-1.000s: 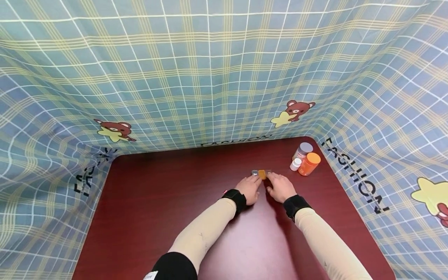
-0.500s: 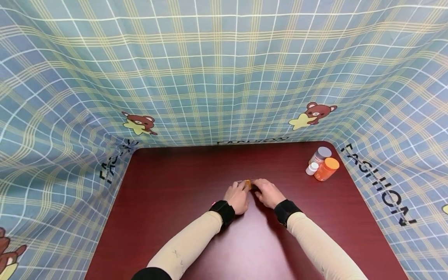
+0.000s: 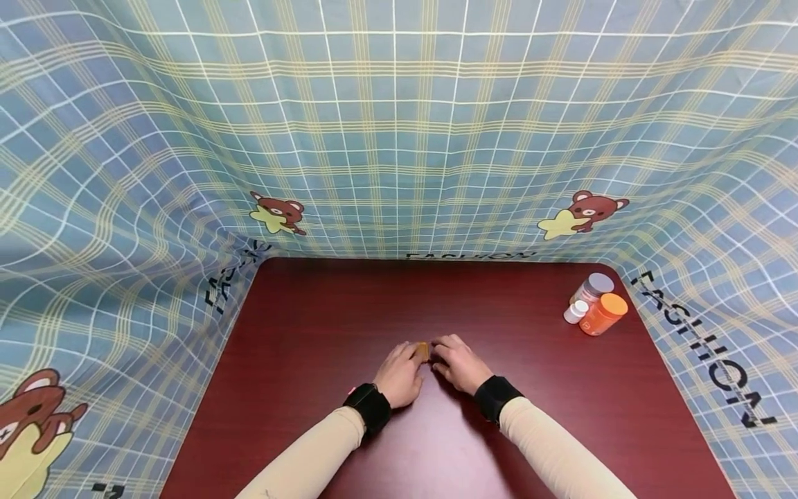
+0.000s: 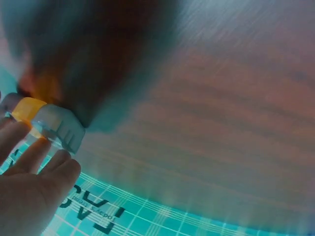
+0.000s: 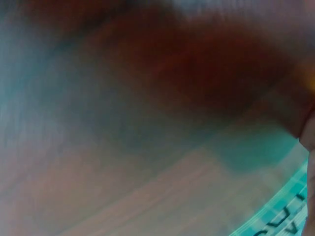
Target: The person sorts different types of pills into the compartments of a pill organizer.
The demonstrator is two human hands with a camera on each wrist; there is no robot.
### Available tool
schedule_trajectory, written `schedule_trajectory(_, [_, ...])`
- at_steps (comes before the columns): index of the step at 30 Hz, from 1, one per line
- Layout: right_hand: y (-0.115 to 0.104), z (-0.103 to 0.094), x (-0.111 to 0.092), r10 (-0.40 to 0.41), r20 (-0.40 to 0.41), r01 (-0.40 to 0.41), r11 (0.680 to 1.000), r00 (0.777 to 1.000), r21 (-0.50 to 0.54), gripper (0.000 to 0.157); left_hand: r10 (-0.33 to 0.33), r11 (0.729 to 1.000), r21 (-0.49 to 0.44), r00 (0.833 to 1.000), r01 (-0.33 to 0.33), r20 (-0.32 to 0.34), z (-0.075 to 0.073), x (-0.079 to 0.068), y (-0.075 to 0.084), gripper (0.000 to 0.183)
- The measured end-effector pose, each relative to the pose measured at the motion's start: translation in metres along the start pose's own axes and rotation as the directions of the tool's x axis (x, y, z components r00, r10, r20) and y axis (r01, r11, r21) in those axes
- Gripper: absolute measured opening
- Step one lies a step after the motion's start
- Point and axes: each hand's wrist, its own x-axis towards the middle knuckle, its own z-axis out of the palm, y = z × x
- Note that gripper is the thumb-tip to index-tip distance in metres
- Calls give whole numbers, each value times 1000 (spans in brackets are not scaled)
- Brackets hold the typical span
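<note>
A short row of small pieces lies between the hands: an orange-yellow one [image 3: 423, 351] in the middle, a grey translucent one [image 4: 58, 127] with a ribbed side and a dark one [image 4: 11, 102] at the ends. Their kind cannot be told. My left hand [image 3: 399, 375] touches the row, its fingers fairly straight and spread against the pieces in the left wrist view; its thumb is hidden. At the row's right end, my right hand [image 3: 460, 363] has bent fingers and covers the dark end. Only a sliver of it shows in the blurred right wrist view.
A grey-lidded jar [image 3: 595, 285], an orange jar [image 3: 602, 316] and a small white bottle [image 3: 576, 312] stand together at the far right of the dark red glossy table [image 3: 337, 305]. Plaid cloth [image 3: 399, 138] rises behind the table and at its sides.
Both hands and the row of pieces have moved left and nearer along the table. The head view has turned right-to-left, shifting the jars rightward in the picture. The jars stay put on the table.
</note>
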Motion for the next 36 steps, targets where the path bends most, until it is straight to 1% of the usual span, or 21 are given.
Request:
schedule_trajectory(2, [-4, 3, -1, -13, -14, 13, 1000, 1000, -1, 18, -5, 1000, -15, 1000, 5, 1, 0, -8, 1, 48])
schedule_trajectory(5, [-9, 6, 0, -34, -37, 33, 999, 999, -8, 17, -37, 998, -43, 999, 37, 9, -2, -18, 3, 51])
schedule_trajectory(9, [-12, 9, 0, -62, -67, 62, 998, 996, 1, 18, -65, 994, -89, 998, 64, -8, -3, -25, 5, 50])
schedule_trajectory(11, [-12, 9, 0, -68, -70, 69, 998, 995, 7, 17, -60, 994, -90, 998, 57, -22, -1, -26, 5, 50])
schedule_trajectory(16, [-11, 10, 1, -53, -53, 53, 999, 997, 0, 16, -41, 998, -55, 997, 37, -71, 4, -29, 5, 50])
schedule_trajectory(20, [-12, 10, 1, -41, -48, 40, 999, 998, -23, 15, -41, 998, -47, 994, 36, -97, 10, -30, 4, 51])
schedule_trajectory(24, [-13, 9, 0, -49, -54, 47, 998, 997, -35, 14, -40, 999, -39, 994, 36, -101, 12, -30, 4, 50])
schedule_trajectory(30, [-13, 8, 1, -53, -48, 52, 999, 997, -13, 13, -42, 998, -39, 994, 39, -100, 10, -29, 4, 49])
schedule_trajectory(36, [-13, 10, 1, -69, -63, 69, 998, 996, -1, 14, -34, 999, -44, 995, 30, -96, 10, -30, 4, 51])
